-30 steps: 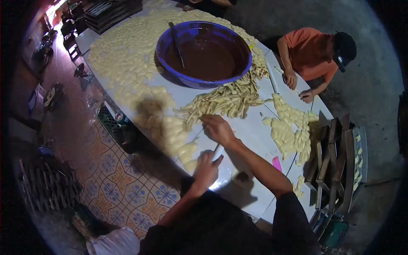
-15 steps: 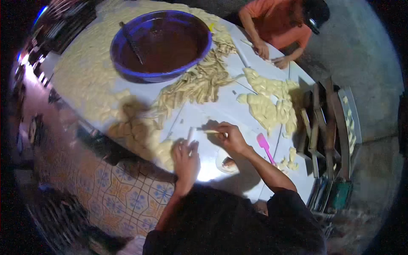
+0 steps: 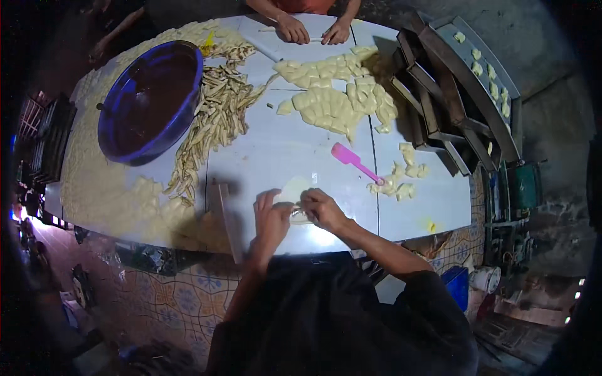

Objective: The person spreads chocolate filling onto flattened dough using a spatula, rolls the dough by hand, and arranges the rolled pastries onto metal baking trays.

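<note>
A thin pale sheet of dough (image 3: 293, 188) lies on the white table in front of me. My left hand (image 3: 269, 218) has its fingers bent in at the left edge of the sheet. From the other side my right hand (image 3: 322, 209) pinches the dough, its fingertips close to those of the left. Whatever lies inside the dough is mostly hidden by my fingers. Beside my left forearm rests a long pale rod (image 3: 224, 219), like a rolling pin. A pink spatula (image 3: 355, 161) lies farther off to the right.
A blue basin (image 3: 195, 81) of dark brown paste stands at the left. Beside it are piled browned strips (image 3: 219, 116), banana-like. Yellow dough pieces (image 3: 326, 109) cover the far middle. Metal trays (image 3: 433, 81) stack at right. Across the table another person's hands (image 3: 293, 29) work a thin rod.
My view has shifted, so the table appears straighter. My right hand no longer shows the thin pale piece it held. Both hands have come together on the dough sheet; the rod lies left of them.
</note>
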### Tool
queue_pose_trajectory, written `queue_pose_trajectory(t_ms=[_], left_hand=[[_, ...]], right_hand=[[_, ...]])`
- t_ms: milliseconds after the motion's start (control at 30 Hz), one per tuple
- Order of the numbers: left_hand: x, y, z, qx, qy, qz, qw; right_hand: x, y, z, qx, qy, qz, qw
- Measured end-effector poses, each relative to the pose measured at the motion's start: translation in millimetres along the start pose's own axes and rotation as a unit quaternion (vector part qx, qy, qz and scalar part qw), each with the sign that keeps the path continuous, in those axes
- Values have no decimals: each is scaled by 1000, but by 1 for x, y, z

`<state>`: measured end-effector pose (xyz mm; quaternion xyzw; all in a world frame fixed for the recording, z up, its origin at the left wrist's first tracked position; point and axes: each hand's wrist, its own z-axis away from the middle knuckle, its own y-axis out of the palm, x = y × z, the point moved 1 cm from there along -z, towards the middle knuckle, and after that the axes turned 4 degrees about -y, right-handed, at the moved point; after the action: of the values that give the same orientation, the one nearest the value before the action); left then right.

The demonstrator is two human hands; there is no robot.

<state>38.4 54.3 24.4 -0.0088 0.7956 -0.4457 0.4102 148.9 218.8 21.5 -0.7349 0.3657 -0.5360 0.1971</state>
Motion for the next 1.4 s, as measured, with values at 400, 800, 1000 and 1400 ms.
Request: queue_pose_trajectory(t_ms=[400, 800, 1000, 1400], left_hand=[[-11, -4, 31, -56, 70, -25, 996], [-22, -10, 16, -22, 22, -59, 998], [25, 21, 22, -18, 82, -89, 993], [24, 45, -101, 7, -159, -147, 976]], right_hand=[[14, 16, 40, -91, -22, -17, 995], [18, -4, 15, -30, 30, 21, 999], [-3, 13, 17, -60, 43, 19, 997], [-42, 24, -104, -72, 197, 173, 962]])
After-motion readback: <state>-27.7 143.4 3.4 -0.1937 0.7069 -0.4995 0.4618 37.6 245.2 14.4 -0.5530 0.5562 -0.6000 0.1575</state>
